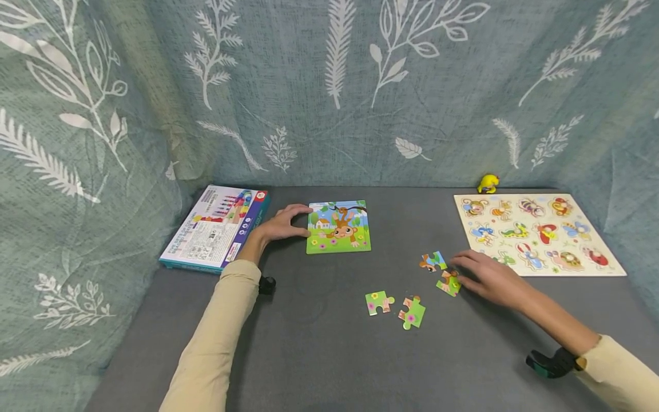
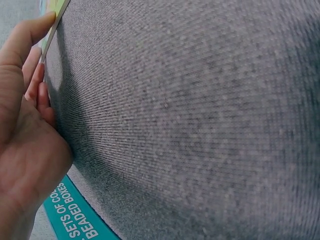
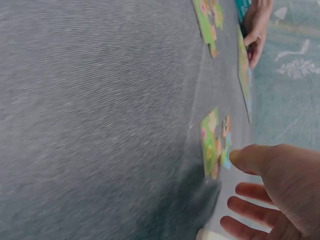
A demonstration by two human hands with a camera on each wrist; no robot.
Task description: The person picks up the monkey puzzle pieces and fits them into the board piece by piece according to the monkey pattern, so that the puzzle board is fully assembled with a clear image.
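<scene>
In the head view, a square monkey picture board (image 1: 338,228) lies on the grey table. My left hand (image 1: 285,223) is at its left side, with thumb and index finger touching the edge. The left wrist view shows that thumb (image 2: 45,25) against the board's thin edge. My right hand (image 1: 489,277) hovers at two jigsaw pieces, a blue-and-orange one (image 1: 437,259) and a green one (image 1: 450,284). Its fingers (image 3: 252,212) are spread and hold nothing. Two more jigsaw pieces, one left (image 1: 376,302) and one right (image 1: 415,312), lie nearer the front.
A boxed craft set (image 1: 213,226) lies at the left, close to my left forearm. At the right is a wooden insect puzzle board (image 1: 540,234), with a small yellow toy (image 1: 488,183) behind it. A patterned curtain (image 1: 360,143) closes off the back and sides.
</scene>
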